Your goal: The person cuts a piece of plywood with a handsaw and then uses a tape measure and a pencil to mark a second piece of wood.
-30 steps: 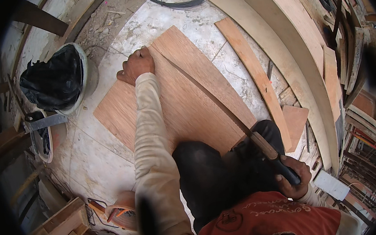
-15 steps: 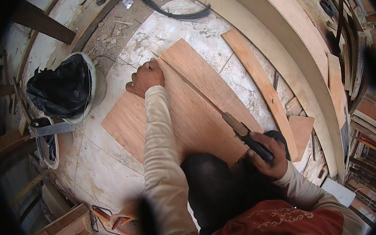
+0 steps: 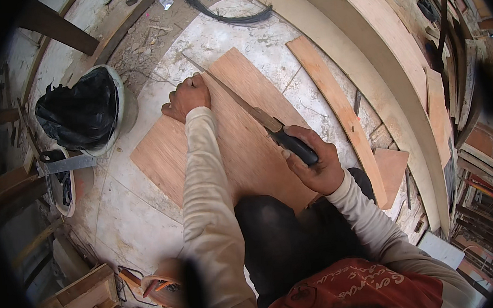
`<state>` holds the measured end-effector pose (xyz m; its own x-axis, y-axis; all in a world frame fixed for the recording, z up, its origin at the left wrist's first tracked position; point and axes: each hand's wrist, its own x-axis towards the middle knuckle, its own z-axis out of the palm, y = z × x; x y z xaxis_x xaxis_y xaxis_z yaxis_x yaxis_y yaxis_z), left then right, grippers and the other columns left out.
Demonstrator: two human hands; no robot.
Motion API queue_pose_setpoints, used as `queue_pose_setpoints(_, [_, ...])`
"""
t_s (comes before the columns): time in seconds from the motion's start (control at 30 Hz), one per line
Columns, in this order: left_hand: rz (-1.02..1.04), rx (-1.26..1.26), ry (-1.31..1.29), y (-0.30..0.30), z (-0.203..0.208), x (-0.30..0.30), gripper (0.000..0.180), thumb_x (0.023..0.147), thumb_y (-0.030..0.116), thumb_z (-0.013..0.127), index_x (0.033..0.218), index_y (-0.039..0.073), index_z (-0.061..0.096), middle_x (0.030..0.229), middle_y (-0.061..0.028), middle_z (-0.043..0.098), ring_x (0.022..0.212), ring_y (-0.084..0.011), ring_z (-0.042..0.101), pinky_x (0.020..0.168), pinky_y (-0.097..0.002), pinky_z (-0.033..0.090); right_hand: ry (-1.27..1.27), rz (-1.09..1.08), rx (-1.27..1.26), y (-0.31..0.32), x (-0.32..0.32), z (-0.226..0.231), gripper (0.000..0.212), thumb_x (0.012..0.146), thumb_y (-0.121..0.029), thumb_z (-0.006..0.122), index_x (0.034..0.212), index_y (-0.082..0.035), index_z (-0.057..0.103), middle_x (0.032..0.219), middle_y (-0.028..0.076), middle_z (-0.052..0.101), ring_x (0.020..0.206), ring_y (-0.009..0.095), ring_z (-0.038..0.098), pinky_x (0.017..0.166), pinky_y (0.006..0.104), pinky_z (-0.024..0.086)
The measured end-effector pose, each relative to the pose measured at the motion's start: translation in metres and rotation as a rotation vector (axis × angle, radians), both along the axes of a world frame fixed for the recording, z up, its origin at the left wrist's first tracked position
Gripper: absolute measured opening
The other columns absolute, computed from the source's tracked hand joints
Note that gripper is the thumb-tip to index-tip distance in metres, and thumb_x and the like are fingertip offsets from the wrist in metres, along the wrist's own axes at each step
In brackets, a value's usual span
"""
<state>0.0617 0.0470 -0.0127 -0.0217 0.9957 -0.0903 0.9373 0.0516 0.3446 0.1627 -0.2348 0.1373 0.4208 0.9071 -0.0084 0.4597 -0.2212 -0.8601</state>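
A brown plywood sheet lies over the pale floor in front of my bent knees. My left hand is closed at its far edge, fingers curled on the wood; the fingertips are partly hidden. In my right hand is a handsaw, its black handle wrapped by my fingers. The narrow blade runs diagonally across the sheet, and its tip reaches past the far edge, just right of my left hand.
To the left stands a bucket with a black plastic bag in it, near a metal square. Coiled wire lies at the far side. A wooden strip and long curved-looking boards are on the right. A wooden box sits lower left.
My right hand has pushed the saw forward and leftward, so more blade sticks out past the sheet's far edge. My left hand stays on the plywood.
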Motion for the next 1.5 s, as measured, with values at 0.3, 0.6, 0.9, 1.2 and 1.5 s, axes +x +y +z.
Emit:
queue_pose_setpoints(0.3, [0.003,-0.081,0.03,-0.007,0.012,-0.016,0.044,0.091,0.051,0.044,0.096,0.024,0.078,0.099,-0.0026,0.075,0.1,-0.0226,0.062,0.102,-0.0458,0.025,-0.148,0.165,-0.073,-0.11,-0.008,0.088,0.044,0.084,0.001,0.067,0.126,0.003,0.053,0.089,0.021,0.071,0.078,0.032,0.074,0.071,0.0354,0.058])
queue_pose_setpoints(0.6, [0.065,-0.046,0.06,-0.011,0.003,-0.025,0.042,0.09,0.052,0.049,0.1,0.024,0.079,0.1,-0.0019,0.075,0.101,-0.0203,0.063,0.105,-0.0453,0.025,-0.059,0.088,-0.082,-0.126,-0.008,0.097,0.041,0.086,0.002,0.067,0.125,0.003,0.054,0.098,0.022,0.072,0.086,0.027,0.075,0.073,0.0324,0.058])
queue_pose_setpoints(0.9, [0.026,-0.056,0.062,-0.011,-0.005,-0.027,0.044,0.091,0.049,0.043,0.094,0.023,0.079,0.1,-0.0022,0.075,0.097,-0.0213,0.062,0.101,-0.0444,0.027,0.064,0.054,-0.084,-0.022,-0.008,0.017,0.045,0.084,-0.007,0.075,0.125,-0.003,0.059,0.097,0.016,0.072,0.078,0.022,0.073,0.066,0.0297,0.054])
queue_pose_setpoints(1.2, [-0.019,-0.116,0.054,-0.012,0.007,-0.01,0.048,0.09,0.053,0.038,0.104,0.027,0.077,0.108,-0.0062,0.074,0.105,-0.0237,0.064,0.103,-0.0461,0.026,-0.085,0.08,-0.002,-0.052,-0.004,0.004,0.045,0.082,-0.001,0.072,0.124,0.001,0.058,0.089,0.018,0.071,0.074,0.026,0.073,0.065,0.0319,0.055])
queue_pose_setpoints(1.5, [0.004,-0.078,0.041,-0.009,0.015,-0.018,0.048,0.09,0.053,0.041,0.104,0.026,0.078,0.104,-0.0041,0.075,0.102,-0.0222,0.064,0.102,-0.0448,0.025,-0.122,0.111,-0.112,-0.156,-0.012,0.118,0.044,0.083,0.003,0.067,0.124,0.001,0.053,0.096,0.024,0.071,0.085,0.035,0.074,0.075,0.0369,0.059])
